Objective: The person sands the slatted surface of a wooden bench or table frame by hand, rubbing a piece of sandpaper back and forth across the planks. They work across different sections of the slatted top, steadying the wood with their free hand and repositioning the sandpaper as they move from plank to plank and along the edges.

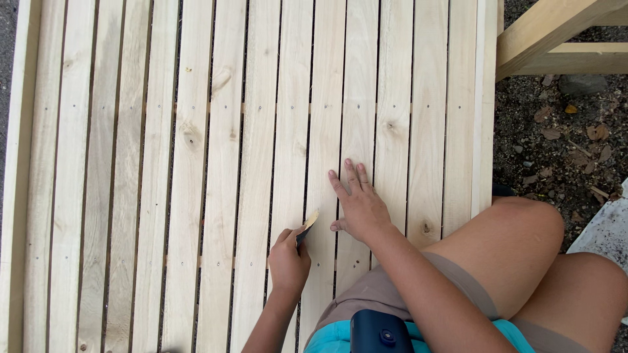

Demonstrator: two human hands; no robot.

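Head view, looking straight down on a slatted wooden panel (196, 163) of pale, unfinished boards running away from the viewer, dark gaps between them, small fastener heads in cross rows.

Left hand (288, 261): closed in a pinch around a small folded piece of sandpaper (307, 225), tan face up, dark edge toward the thumb. The sandpaper sits over a slat near the panel's near edge, right of the panel's middle, its tip pointing toward the right hand. Cannot tell whether the sandpaper presses on the wood or hangs just above it.

Right hand (358, 206): open, palm down, fingers spread flat across 2 slats and the gap between them, holding nothing. It lies just beside the sandpaper, on its right, thumb nearest to it but apart from it.

Person sits on the panel near its right edge; bare knees (523, 229) and grey-brown shorts (379, 294) show at the lower right, a dark blue device (379, 332) at the waist.

Beyond the panel's right edge: dark gravel ground (562, 150) with dry leaves, and a wooden frame (556, 39) of thicker timbers at the upper right corner.
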